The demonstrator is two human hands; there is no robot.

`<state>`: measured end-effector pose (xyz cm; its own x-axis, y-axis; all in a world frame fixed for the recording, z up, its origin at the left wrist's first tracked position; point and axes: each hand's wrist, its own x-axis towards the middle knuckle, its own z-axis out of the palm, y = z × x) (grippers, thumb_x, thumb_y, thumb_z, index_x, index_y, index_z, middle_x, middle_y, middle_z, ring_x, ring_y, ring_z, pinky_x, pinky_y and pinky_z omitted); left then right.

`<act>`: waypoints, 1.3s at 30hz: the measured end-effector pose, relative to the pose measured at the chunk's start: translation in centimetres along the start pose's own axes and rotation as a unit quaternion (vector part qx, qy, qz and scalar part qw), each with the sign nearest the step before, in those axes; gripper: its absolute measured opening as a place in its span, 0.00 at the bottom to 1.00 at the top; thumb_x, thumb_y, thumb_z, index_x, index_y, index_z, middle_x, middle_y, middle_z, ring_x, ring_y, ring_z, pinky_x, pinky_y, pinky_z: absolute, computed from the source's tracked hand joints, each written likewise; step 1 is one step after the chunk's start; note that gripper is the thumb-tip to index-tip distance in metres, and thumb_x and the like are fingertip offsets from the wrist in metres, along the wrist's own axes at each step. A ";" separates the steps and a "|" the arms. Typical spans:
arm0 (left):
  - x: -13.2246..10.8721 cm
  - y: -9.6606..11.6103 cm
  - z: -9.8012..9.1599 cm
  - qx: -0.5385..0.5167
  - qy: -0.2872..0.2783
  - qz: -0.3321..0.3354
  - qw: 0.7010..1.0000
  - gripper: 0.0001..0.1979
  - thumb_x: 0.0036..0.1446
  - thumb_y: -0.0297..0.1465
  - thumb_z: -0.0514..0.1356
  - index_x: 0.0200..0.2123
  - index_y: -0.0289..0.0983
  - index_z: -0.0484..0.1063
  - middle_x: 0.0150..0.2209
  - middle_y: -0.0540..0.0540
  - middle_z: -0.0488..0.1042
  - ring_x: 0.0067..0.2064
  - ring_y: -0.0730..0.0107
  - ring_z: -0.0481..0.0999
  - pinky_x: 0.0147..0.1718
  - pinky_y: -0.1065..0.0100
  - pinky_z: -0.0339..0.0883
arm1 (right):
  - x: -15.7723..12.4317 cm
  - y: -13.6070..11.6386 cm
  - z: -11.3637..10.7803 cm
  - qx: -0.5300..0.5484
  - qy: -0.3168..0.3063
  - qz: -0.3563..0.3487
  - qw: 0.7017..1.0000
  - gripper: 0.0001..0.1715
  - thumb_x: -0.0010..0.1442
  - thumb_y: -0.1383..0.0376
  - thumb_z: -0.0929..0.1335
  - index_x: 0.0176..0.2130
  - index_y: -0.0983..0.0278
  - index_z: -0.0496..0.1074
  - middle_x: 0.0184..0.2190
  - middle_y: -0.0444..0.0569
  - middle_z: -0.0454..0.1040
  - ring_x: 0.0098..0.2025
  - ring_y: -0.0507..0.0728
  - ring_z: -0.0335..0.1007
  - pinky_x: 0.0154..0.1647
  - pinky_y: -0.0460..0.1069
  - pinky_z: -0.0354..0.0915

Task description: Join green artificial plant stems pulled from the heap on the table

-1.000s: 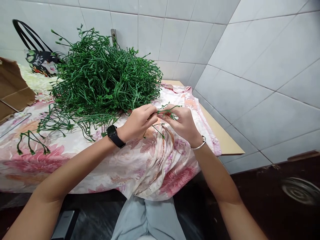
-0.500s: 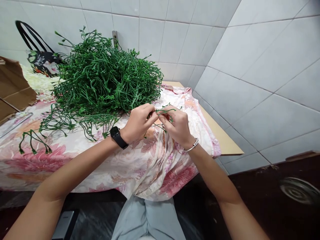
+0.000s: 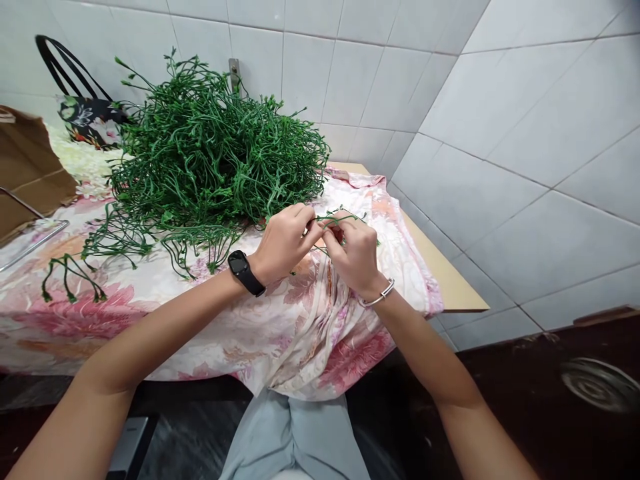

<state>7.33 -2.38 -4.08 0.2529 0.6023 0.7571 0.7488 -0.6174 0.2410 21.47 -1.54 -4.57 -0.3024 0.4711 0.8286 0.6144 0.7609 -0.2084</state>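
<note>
My left hand (image 3: pixel 287 241), with a black watch on its wrist, is closed in a pinch on a green artificial flower stem (image 3: pixel 336 219). Beside it, my right hand (image 3: pixel 354 253), wearing a silver bangle, pinches the same stem piece; the fingertips of both hands nearly meet. Thin branches with small green tips stick out above and between the fingers, and the exact grip point is hidden. Behind my hands rises a big heap of green artificial stems (image 3: pixel 220 153). Several loose stems (image 3: pixel 73 277) lie in front of the heap at the left.
A floral cloth (image 3: pixel 200 333) covers the table, whose bare wooden edge (image 3: pixel 440 273) shows at right. At left are a brown cardboard box (image 3: pixel 35 173), a metal rod (image 3: pixel 37 243), pale flowers (image 3: pixel 85 167) and a floral bag (image 3: pixel 93 120). Tiled walls (image 3: pixel 525 120) stand close behind and at right.
Both hands stay together at nearly the same place, the fingers shifting slightly on the stem. The whole view has moved a little.
</note>
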 end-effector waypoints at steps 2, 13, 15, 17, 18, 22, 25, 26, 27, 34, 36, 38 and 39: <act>0.0 0.1 0.1 0.007 0.001 0.001 1.000 0.10 0.58 0.29 0.50 0.25 0.35 0.62 0.26 0.47 0.66 0.28 0.71 0.62 0.28 0.69 0.55 | 0.0 -0.1 0.0 -0.001 0.000 0.003 1.000 0.07 0.55 0.72 0.62 0.27 0.64 0.67 0.24 0.48 0.69 0.26 0.54 0.63 0.30 0.50 0.61; 0.1 -1.6 -0.5 -0.004 -0.004 0.127 0.992 0.08 0.61 0.28 0.49 0.35 0.35 0.66 0.31 0.44 0.69 0.36 0.68 0.65 0.35 0.68 0.62 | 1.4 1.6 -1.5 0.184 -0.111 0.074 0.974 0.07 0.56 0.63 0.67 0.29 0.65 0.69 0.27 0.45 0.70 0.31 0.51 0.64 0.33 0.47 0.59; 0.1 -1.7 -0.5 0.001 -0.009 0.134 0.991 0.08 0.61 0.28 0.49 0.35 0.34 0.67 0.32 0.44 0.69 0.35 0.68 0.65 0.35 0.68 0.62 | 1.5 2.0 -1.8 0.220 -0.148 0.083 0.961 0.09 0.55 0.62 0.67 0.29 0.66 0.68 0.26 0.44 0.68 0.29 0.50 0.63 0.32 0.46 0.59; 0.0 -1.6 -0.4 0.016 -0.019 0.135 0.991 0.09 0.61 0.29 0.49 0.34 0.33 0.67 0.31 0.43 0.69 0.35 0.67 0.64 0.34 0.68 0.62 | 1.5 2.1 -1.8 0.237 -0.165 0.094 0.953 0.09 0.55 0.62 0.67 0.28 0.66 0.67 0.24 0.43 0.66 0.27 0.49 0.61 0.29 0.46 0.57; -0.1 -1.5 -0.3 0.026 -0.028 0.133 0.990 0.09 0.62 0.29 0.48 0.33 0.33 0.67 0.31 0.43 0.69 0.34 0.67 0.64 0.34 0.68 0.61 | 1.5 2.0 -1.8 0.231 -0.167 0.098 0.953 0.09 0.55 0.63 0.67 0.27 0.66 0.66 0.23 0.43 0.66 0.26 0.49 0.60 0.28 0.45 0.56; -0.3 -1.0 0.0 0.076 -0.055 0.124 0.988 0.10 0.61 0.27 0.49 0.31 0.32 0.68 0.29 0.44 0.69 0.33 0.67 0.64 0.32 0.68 0.60 | 1.3 1.4 -1.4 0.164 -0.168 0.095 0.967 0.06 0.52 0.70 0.64 0.25 0.64 0.61 0.22 0.41 0.62 0.24 0.48 0.55 0.26 0.45 0.52; -0.5 -0.8 0.2 0.105 -0.054 0.118 0.986 0.10 0.60 0.27 0.50 0.30 0.31 0.68 0.28 0.44 0.69 0.32 0.67 0.64 0.31 0.69 0.59 | 1.2 0.8 -1.0 0.112 -0.171 0.080 0.976 0.08 0.51 0.72 0.63 0.25 0.63 0.57 0.20 0.40 0.57 0.23 0.48 0.51 0.26 0.45 0.49; -0.5 -0.7 0.3 0.113 -0.056 0.118 0.985 0.10 0.60 0.27 0.50 0.30 0.31 0.68 0.28 0.44 0.69 0.32 0.67 0.64 0.30 0.69 0.59 | 1.2 0.7 -0.9 0.095 -0.174 0.071 0.978 0.08 0.51 0.71 0.62 0.25 0.63 0.56 0.20 0.40 0.56 0.23 0.49 0.50 0.26 0.46 0.49; -0.5 -0.8 0.3 0.122 -0.058 0.118 0.984 0.10 0.60 0.27 0.51 0.30 0.31 0.69 0.28 0.44 0.69 0.31 0.67 0.64 0.30 0.69 0.59 | 1.1 0.6 -0.8 0.078 -0.178 0.060 0.979 0.09 0.52 0.71 0.62 0.25 0.62 0.55 0.21 0.40 0.56 0.24 0.49 0.50 0.27 0.46 0.49; -0.4 -1.8 -0.2 0.147 -0.058 0.199 0.967 0.09 0.60 0.25 0.50 0.36 0.29 0.69 0.30 0.43 0.69 0.33 0.66 0.63 0.34 0.67 0.61 | 1.1 1.6 -1.3 0.131 -0.197 0.072 0.969 0.04 0.58 0.68 0.62 0.32 0.65 0.64 0.23 0.43 0.62 0.25 0.49 0.56 0.29 0.46 0.53; -0.4 -2.0 -0.4 0.152 -0.053 0.231 0.960 0.09 0.60 0.24 0.50 0.39 0.28 0.68 0.31 0.42 0.70 0.34 0.66 0.62 0.35 0.66 0.62 | 1.3 2.0 -1.6 0.164 -0.212 0.064 0.961 0.08 0.60 0.65 0.62 0.36 0.66 0.68 0.24 0.43 0.66 0.25 0.49 0.57 0.29 0.45 0.54; -0.4 -2.0 -0.5 0.169 -0.049 0.249 0.953 0.08 0.59 0.24 0.51 0.39 0.28 0.68 0.32 0.42 0.70 0.35 0.65 0.62 0.36 0.66 0.62 | 1.4 2.2 -1.9 0.169 -0.216 0.053 0.960 0.10 0.60 0.64 0.63 0.35 0.66 0.71 0.26 0.45 0.69 0.26 0.48 0.59 0.29 0.45 0.54; -0.5 -2.0 -0.5 0.179 -0.048 0.254 0.949 0.08 0.59 0.23 0.52 0.38 0.28 0.69 0.32 0.42 0.70 0.35 0.64 0.62 0.36 0.65 0.62 | 1.5 2.2 -2.0 0.167 -0.218 0.053 0.960 0.10 0.59 0.65 0.63 0.33 0.66 0.72 0.26 0.45 0.70 0.25 0.48 0.58 0.28 0.45 0.54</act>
<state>5.39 -1.70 -4.59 0.6793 0.3261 0.6575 0.6707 -0.6394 -0.3759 23.83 -0.09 -2.75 -0.5726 0.6402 0.5121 0.4131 0.7648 -0.4943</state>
